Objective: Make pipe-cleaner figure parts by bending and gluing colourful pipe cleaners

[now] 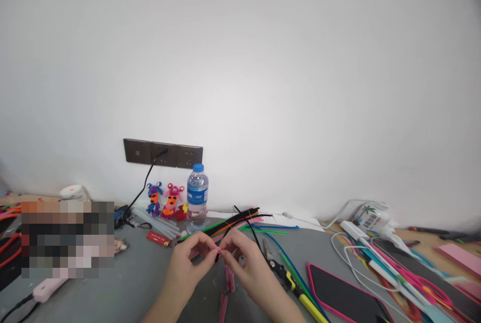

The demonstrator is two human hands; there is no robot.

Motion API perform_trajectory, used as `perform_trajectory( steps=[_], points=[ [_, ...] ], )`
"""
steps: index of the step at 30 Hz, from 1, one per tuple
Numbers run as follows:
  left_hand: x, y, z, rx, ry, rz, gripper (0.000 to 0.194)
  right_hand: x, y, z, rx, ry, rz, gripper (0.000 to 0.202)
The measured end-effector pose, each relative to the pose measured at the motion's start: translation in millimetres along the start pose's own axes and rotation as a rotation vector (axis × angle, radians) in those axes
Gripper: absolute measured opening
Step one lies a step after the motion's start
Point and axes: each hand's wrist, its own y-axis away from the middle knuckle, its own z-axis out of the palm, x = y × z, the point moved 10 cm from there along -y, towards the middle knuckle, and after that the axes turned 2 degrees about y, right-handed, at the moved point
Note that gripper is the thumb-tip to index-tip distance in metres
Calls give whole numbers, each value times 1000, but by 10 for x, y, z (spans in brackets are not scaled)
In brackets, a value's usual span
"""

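Observation:
Over the grey mat (pixel 139 283), my left hand (pixel 191 263) and my right hand (pixel 246 260) meet fingertip to fingertip. Both are closed in a pinch on a small fuzzy piece of pink pipe cleaner (pixel 219 251), with a dark bit showing just below it. My fingers hide most of this piece. Folded pink pipe cleaners (pixel 229 279) lie on the mat beneath my hands. Behind them is a bundle of black pipe cleaners (pixel 244 216), with green, orange and blue ones around it. Pliers (pixel 278 268) with yellow-and-black handles rest beside my right forearm.
A water bottle (pixel 197 197) stands by the wall, beside two fuzzy figures (pixel 172 201) and translucent sticks (pixel 158 220). On the right lie a pink-cased phone (pixel 345 293), white cables and pink scissors (pixel 432 288). A pink handle (pixel 50 285) with a black cord is at left, partly pixelated.

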Motion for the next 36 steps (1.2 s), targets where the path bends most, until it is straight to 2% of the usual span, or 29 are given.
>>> perform_trajectory(
  steps=[5,11,16,22,29,36],
  points=[
    [27,18,-30,38,16,20,8,-129,43,45,-9,56,-67,10],
    [122,33,-58,75,102,39,9,-161,95,129,-35,107,-87,13],
    [168,36,-65,84,147,46,10,-166,80,72,-25,44,-70,10],
    [106,40,-45,69,152,27,11,-116,60,24,12,63,-65,9],
    [-2,23,38,-65,177,-85,19,-116,66,-24,-23,-14,-63,18],
    [125,40,158,-220,260,-52,21,-106,94,-42,-138,-205,18,27]
  ],
)
